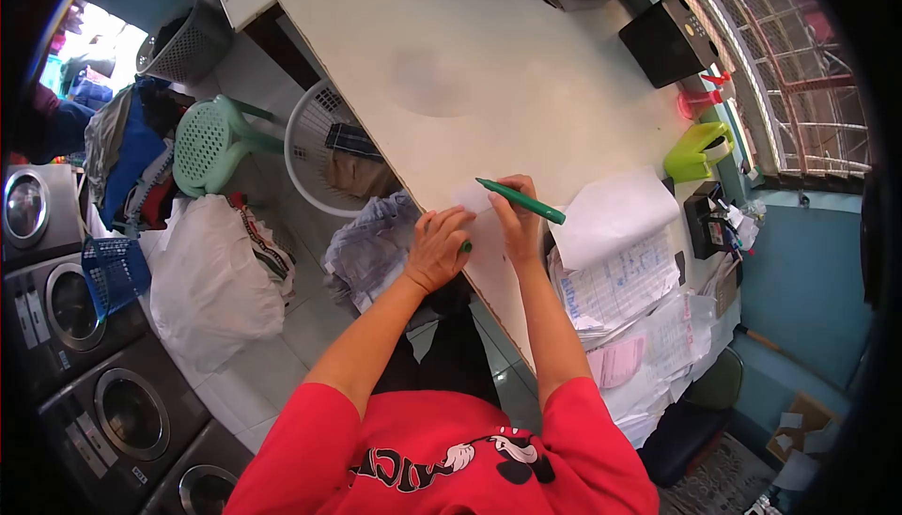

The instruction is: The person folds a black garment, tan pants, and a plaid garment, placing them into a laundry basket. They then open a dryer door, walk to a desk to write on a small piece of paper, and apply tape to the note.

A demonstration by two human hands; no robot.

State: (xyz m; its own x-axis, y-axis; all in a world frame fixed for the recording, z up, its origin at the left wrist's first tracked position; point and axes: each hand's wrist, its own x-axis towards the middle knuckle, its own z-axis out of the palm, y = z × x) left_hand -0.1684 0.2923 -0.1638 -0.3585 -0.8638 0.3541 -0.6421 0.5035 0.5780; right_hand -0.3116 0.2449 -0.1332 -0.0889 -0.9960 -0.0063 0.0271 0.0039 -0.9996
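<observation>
A green marker (pixel 522 202) lies slantwise in my right hand (pixel 515 219), its dark tip pointing up and left. My left hand (pixel 440 246) rests at the table's edge with its fingers curled, and a small green cap (pixel 465 246) shows under its fingers. Between the two hands a small white paper slip (pixel 473 198) lies on the pale table (pixel 526 83), with my left fingertips at its lower left side. Right of my right hand are a large white sheet (pixel 615 214) and a stack of written papers (pixel 625 275).
Left of the table stand a white basket (pixel 303 153) with clothes, a green stool (pixel 205 147) and a white bag (pixel 211 280). Washing machines (pixel 132 407) line the lower left. A black box (pixel 662 40) and a green holder (pixel 697 150) sit along the table's far right side.
</observation>
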